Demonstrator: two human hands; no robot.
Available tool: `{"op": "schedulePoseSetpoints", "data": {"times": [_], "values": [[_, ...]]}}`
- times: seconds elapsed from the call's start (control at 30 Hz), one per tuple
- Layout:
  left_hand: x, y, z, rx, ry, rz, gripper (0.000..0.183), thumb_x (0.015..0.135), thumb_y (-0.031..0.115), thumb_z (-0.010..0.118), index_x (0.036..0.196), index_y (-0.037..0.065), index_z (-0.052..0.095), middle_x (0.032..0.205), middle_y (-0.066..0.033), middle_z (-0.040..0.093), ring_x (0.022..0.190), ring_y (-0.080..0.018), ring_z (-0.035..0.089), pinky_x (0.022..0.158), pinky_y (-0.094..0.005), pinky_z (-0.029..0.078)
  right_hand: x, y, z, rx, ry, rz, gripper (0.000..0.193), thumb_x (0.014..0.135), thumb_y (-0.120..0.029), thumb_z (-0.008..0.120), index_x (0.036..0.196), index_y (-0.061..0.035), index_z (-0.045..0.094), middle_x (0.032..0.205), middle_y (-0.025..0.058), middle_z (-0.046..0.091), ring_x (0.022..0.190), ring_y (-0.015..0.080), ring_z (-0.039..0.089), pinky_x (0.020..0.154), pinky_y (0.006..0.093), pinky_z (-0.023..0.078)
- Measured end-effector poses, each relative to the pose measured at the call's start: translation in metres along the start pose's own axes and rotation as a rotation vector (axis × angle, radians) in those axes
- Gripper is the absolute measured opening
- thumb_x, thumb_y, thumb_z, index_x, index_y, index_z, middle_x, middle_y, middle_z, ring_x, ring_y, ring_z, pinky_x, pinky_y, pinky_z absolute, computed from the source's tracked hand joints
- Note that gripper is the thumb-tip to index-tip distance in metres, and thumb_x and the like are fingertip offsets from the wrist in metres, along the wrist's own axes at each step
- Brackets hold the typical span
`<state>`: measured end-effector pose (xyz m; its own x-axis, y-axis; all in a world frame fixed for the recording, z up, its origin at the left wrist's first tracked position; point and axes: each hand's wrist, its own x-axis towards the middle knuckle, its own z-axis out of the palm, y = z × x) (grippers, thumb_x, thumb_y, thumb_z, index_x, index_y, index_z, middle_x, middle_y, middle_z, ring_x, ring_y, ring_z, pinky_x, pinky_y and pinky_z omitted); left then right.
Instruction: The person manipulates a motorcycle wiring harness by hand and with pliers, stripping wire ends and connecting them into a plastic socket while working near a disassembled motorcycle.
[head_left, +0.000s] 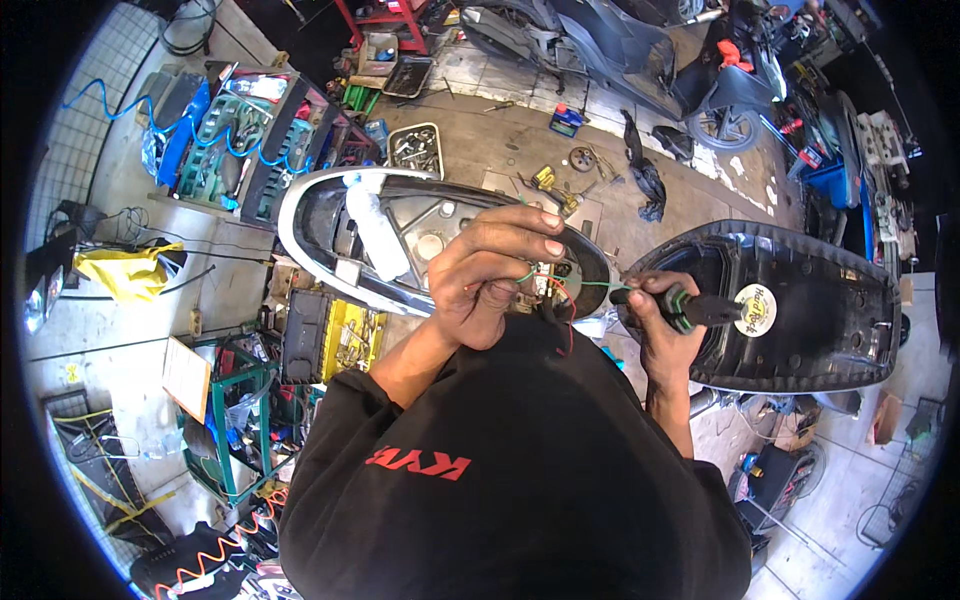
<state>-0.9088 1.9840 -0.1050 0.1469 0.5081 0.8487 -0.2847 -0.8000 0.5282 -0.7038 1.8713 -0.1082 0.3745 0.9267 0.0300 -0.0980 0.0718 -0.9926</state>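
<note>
A thin green wire [595, 284] stretches between my two hands, above the opened rear of a scooter. My left hand [480, 265] pinches one part of it between thumb and fingers. My right hand [665, 325] is closed around a tool with black and green handles [685, 308], which looks like pliers. Its thumb and forefinger are at the wire's other end. A red wire [573, 310] hangs loose below, near connectors in the scooter body [300, 215]. Under my left hand, part of that body is hidden.
The scooter seat [800, 365] is tipped over to the right, underside up. A pale bottle-like item [375, 230] lies across the body. Left are a tool cart [240, 130] and a yellow tray of tools [352, 340]. Another scooter [600, 60] stands at the far side.
</note>
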Motion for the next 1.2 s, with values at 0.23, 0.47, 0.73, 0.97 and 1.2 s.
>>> {"op": "schedulePoseSetpoints", "data": {"times": [0.23,0.47,0.73,0.97,1.2], "values": [[0.002,-0.011,-0.010,0.290,-0.065,0.046,0.024,0.096,0.023,0.057,0.086,0.002,0.064,0.098,-0.0143,0.068,0.103,-0.0353,0.064,0.090,-0.0475,0.050,0.005,0.002,-0.014,-0.299,-0.049,-0.271,0.017,0.077,0.007,0.075,0.084,0.0009,0.060,0.082,0.0118,0.068,0.081,0.0197,0.069,0.076,0.0309,0.053],[0.004,-0.021,-0.047,0.803,-0.329,0.139,0.020,0.074,0.016,0.078,0.086,0.006,0.065,0.096,-0.0084,0.066,0.101,-0.0301,0.063,0.093,-0.0449,0.050,0.012,0.001,-0.025,-0.288,0.026,-0.154,0.017,0.077,-0.001,0.079,0.084,0.0005,0.063,0.082,0.0086,0.070,0.077,0.0127,0.066,0.069,0.0274,0.051],[-0.017,-0.042,-0.049,0.666,-0.389,0.014,0.033,0.067,0.005,0.081,0.092,0.006,0.060,0.096,-0.0086,0.060,0.101,-0.0311,0.060,0.091,-0.0460,0.049,0.016,0.023,-0.013,-0.254,0.125,0.040,0.017,0.079,-0.009,0.080,0.082,-0.0004,0.065,0.076,0.0017,0.065,0.070,0.0084,0.057,0.064,0.0253,0.046],[-0.014,-0.037,-0.066,0.934,-0.514,0.080,0.032,0.069,0.010,0.071,0.101,0.015,0.073,0.093,0.0011,0.064,0.091,-0.0204,0.060,0.080,-0.0365,0.047,0.033,0.016,-0.022,-0.399,0.154,-0.058,0.020,0.077,-0.009,0.082,0.081,0.0000,0.065,0.075,0.0013,0.065,0.069,0.0074,0.056,0.064,0.0238,0.047],[-0.008,-0.041,-0.081,0.751,-0.344,-0.072,0.026,0.067,-0.002,0.076,0.092,0.006,0.073,0.084,-0.0053,0.067,0.082,-0.0244,0.062,0.072,-0.0350,0.049,0.031,0.022,-0.022,-0.386,0.149,-0.046,0.019,0.077,-0.006,0.082,0.082,-0.0007,0.065,0.075,-0.0001,0.064,0.069,0.0064,0.056,0.065,0.0228,0.047]]}}
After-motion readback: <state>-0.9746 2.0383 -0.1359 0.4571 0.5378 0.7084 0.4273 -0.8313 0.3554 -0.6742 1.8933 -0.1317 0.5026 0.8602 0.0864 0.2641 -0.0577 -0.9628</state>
